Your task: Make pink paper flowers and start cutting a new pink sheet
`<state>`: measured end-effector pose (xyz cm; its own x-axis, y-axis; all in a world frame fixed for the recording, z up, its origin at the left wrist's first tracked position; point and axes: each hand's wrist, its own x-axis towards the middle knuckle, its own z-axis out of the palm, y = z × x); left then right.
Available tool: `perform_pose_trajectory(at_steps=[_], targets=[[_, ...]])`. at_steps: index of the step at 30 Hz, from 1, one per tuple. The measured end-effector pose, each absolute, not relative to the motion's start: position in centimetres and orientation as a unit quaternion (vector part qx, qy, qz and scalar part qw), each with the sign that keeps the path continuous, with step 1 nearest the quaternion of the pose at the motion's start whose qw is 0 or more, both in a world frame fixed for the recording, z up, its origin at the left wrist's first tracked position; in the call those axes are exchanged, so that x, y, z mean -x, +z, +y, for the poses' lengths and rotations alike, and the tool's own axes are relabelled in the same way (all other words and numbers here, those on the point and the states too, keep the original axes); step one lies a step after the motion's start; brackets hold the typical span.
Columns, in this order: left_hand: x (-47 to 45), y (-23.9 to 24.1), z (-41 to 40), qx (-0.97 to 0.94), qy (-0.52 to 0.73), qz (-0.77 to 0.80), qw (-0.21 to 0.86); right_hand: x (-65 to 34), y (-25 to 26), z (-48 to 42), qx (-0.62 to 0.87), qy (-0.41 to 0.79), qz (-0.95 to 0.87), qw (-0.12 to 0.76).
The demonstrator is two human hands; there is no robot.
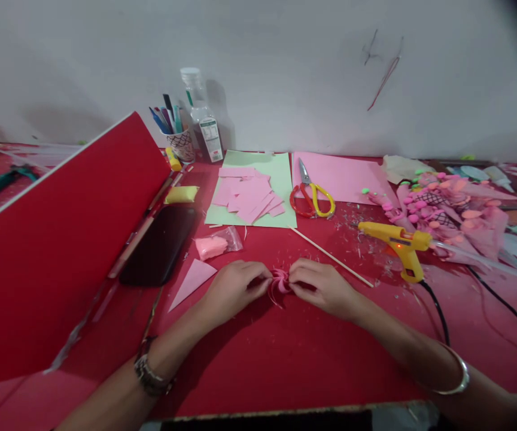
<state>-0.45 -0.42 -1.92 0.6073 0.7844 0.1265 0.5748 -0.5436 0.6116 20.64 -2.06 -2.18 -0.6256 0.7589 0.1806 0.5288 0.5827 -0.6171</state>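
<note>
Between my two hands, just above the red table (258, 359), is a small bundle of curled pink paper strips (280, 281). My left hand (243, 284) pinches its left side with thumb and forefinger. From the other side my right hand (319, 284) grips it the same way. Some thin strips hang below the fingers. A pink paper triangle (192, 281) lies beside my left wrist, and a small clear bag with something pale pink (216, 244) sits just beyond it. Past my right hand a thin wooden stick (332, 256) lies slanting.
Red-and-yellow-handled scissors (312, 194) and cut pink pieces (252, 194) lie on paper sheets at the back. A yellow glue gun (397, 242) with its light on stands right, near a pile of pink paper cones (451, 209). A phone (158, 245) and a red board (70, 239) are left.
</note>
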Motion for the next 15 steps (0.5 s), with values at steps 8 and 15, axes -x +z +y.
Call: perform_pose_trajectory(at_steps=[8, 15], targets=[[0.41, -2.05, -0.46, -0.846, 0.211, 0.393, 0.293, -20.55, -2.07, -2.04, 0.378, 0.255, -0.864, 0.216], [0.57, -2.02, -0.29, -0.879, 0.215, 0.354, 0.235, -20.5, -1.9, -2.06, 0.367, 0.25, -0.868, 0.222]])
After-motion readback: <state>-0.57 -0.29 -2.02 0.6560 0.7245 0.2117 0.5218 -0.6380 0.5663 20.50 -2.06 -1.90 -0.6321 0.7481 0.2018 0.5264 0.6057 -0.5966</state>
